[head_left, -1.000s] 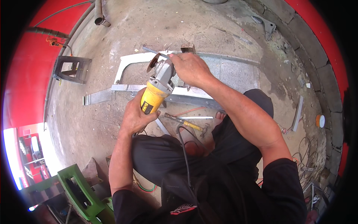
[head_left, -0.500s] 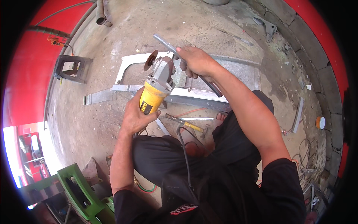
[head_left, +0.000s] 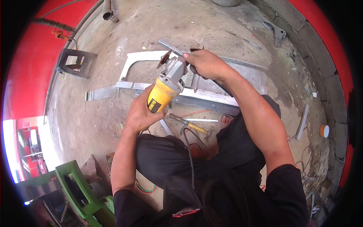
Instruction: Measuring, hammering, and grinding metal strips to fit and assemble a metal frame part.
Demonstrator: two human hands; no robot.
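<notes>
My left hand (head_left: 145, 115) is wrapped round the yellow body of an angle grinder (head_left: 163, 92), whose thin brown disc (head_left: 164, 59) points up and away from me. A grey metal rod (head_left: 169, 46) is gripped in my right hand (head_left: 208, 66), just right of the grinder head. The rod slants from upper left down under my right forearm. Its far end lies right by the disc's edge; whether the two touch I cannot tell. Beneath both hands, a silvery metal frame (head_left: 211, 96) rests on the concrete floor.
Before my crossed legs lie a yellow-handled hammer (head_left: 196, 128) and a thin metal strip (head_left: 200, 120). A dark stool (head_left: 77, 63) stands at left, a green stool (head_left: 77, 189) at lower left. The grinder's black cord (head_left: 188, 151) runs over my lap. An orange-and-white tub (head_left: 324, 131) sits at right.
The grinder has moved slightly right, bringing its disc to the rod's far end, where a gap showed before. The rod has shifted slightly. My view has also moved a little.
</notes>
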